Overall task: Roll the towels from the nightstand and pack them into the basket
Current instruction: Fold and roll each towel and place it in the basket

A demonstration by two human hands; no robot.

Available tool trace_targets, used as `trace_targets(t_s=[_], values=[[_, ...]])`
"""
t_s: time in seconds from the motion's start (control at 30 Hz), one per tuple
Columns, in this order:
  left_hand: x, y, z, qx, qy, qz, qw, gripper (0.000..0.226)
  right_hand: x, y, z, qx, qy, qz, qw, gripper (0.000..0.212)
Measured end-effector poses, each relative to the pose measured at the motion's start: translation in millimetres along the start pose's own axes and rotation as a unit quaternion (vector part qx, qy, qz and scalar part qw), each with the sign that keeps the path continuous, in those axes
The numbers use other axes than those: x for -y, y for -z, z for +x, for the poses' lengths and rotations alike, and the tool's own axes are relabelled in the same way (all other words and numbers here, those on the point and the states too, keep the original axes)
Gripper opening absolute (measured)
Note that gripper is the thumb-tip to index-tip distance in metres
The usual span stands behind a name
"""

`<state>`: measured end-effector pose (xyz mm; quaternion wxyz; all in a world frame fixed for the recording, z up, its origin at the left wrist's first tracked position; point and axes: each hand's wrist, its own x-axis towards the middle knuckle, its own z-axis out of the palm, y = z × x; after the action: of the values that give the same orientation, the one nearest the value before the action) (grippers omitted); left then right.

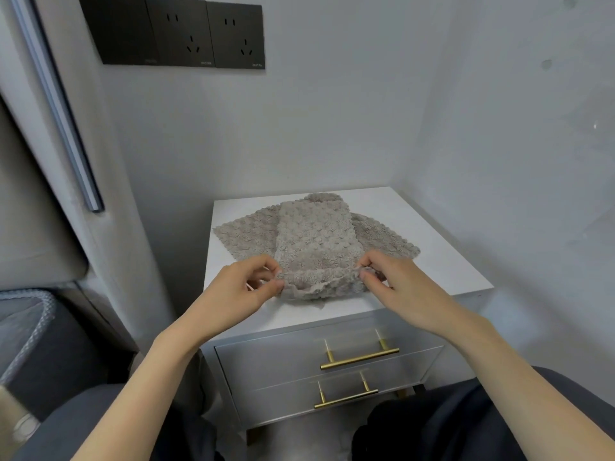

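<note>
White nightstand [442, 261] in a grey corner carries a folded taupe towel [316, 241] over another; left hand [246, 287] and right hand [392, 281] each pinch its near edge. Uneven curling would likely skew the roll; no basket clearly visible

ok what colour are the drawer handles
Gold drawer handles, seen best in the head view.

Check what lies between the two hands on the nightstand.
In the head view, the near edge of the folded towel spans the gap. The left hand and right hand each pinch one end, just above the nightstand.
</note>
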<state>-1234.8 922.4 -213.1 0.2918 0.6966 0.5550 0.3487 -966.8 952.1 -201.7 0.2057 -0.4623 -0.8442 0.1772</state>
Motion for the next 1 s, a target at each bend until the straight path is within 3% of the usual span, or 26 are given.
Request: trace_targets(t_s=[0.3,0.43,0.47,0.57,0.67,0.87,0.97,1.0], values=[[3,-18,13,0.01,0.116,0.005,0.993,0.009,-11,-14,12,-0.018,-0.099,-0.001,0.995,0.007],[0,-12,10,0.076,0.114,-0.014,0.99,0.046,-12,-18,12,-0.031,-0.114,0.004,0.993,0.006],[1,-13,10,0.072,0.108,0.014,0.991,0.05,-12,-19,12,-0.038,-0.116,0.003,0.993,0.006],[2,-19,12,0.008,0.076,0.05,0.996,0.033,-10,-19,12,-0.043,-0.125,-0.009,0.991,0.006],[2,-23,14,-0.024,0.121,0.016,0.992,0.039,-7,-20,10,-0.059,-0.129,-0.034,0.989,0.004],[-2,-40,9,-0.11,0.133,0.141,0.975,0.034,3,-30,5,-0.133,-0.064,-0.159,0.976,0.008],[-6,-42,6,-0.153,0.051,0.146,0.976,0.008,9,-31,6,-0.184,0.038,-0.202,0.961,0.024],[-7,-42,6,-0.155,-0.002,0.157,0.975,0.011,10,-32,6,-0.193,0.093,-0.203,0.955,0.028]])
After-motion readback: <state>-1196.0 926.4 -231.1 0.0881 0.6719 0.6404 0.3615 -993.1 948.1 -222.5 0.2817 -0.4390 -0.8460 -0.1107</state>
